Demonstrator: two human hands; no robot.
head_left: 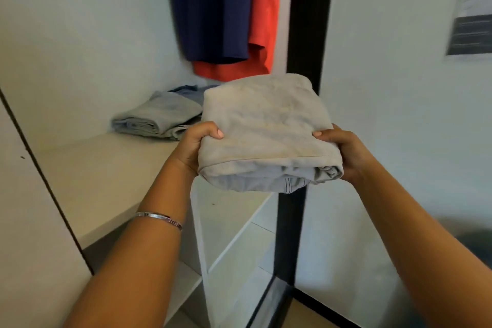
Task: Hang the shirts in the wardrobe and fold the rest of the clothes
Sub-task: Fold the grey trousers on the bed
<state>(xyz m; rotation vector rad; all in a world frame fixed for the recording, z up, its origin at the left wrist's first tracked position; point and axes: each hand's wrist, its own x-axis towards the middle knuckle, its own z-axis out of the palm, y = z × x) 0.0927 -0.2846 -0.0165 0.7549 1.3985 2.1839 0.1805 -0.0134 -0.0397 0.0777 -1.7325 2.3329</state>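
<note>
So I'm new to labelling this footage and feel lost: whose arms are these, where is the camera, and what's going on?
The camera sits on a person's head, looking down at their own bare arms. Their left hand and right hand grip a folded pale grey garment from either side, fingers curled over its edges. Beyond it, folded light-blue jeans lie on the cream wardrobe shelf. Above hang a navy shirt and an orange shirt.

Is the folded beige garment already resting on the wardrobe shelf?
No, the folded beige garment is held in the air by both hands, left hand and right hand, above the white wardrobe shelf.
</note>
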